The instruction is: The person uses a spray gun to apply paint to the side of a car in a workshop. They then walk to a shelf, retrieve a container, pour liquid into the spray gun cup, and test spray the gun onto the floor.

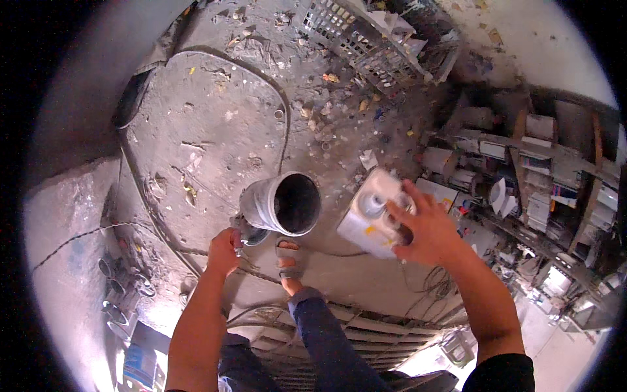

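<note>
A white, boxy plastic jug with a round cap and yellow marks tilts at the right of centre. My right hand is on its top end, fingers curved over the cap side, gripping it. Left of the jug, a grey bucket leans with its dark round mouth toward me. My left hand is closed in a fist just below the bucket, near a second curved rim partly hidden behind it. A small shiny bit shows at those fingers; what it belongs to cannot be made out.
A dark hose loops over the dusty, littered floor. A plastic crate with scraps lies at the back. Cluttered wooden shelves stand at the right. My sandalled foot is by the bucket, with slats nearer.
</note>
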Demonstrator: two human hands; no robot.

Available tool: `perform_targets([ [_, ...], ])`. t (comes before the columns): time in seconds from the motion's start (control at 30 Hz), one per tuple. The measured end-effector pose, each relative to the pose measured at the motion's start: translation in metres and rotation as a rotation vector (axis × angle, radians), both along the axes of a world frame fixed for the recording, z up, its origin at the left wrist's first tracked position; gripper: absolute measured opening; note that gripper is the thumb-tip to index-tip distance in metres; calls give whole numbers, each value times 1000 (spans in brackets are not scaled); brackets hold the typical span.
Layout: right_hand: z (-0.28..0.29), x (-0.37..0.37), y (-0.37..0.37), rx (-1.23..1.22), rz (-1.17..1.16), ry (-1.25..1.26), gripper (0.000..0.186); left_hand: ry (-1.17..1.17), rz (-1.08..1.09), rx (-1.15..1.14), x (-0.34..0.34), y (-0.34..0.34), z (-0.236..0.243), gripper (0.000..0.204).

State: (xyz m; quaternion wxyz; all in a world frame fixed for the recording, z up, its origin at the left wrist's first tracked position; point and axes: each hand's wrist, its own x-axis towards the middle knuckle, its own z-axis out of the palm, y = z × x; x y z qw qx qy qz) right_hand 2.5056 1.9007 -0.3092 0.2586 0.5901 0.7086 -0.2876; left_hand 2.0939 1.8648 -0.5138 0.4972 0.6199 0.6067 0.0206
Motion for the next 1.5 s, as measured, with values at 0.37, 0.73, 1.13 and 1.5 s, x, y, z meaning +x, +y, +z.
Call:
perform_targets([
  [0.37, 45, -88, 7, -492, 307, 144, 69, -69, -90, 32, -26, -41, 5, 13],
  [0.73, 46, -95, 3, -764, 204, 42, 62, -16, -217, -11, -11, -51, 12, 23],
  [1.13, 31, -53, -34, -350, 187, 46, 80, 24, -204, -188, 7, -34, 13, 14],
  [1.5, -49, 49, -95, 109, -682, 61, 87, -101, -176, -36, 26, -34, 27, 7],
])
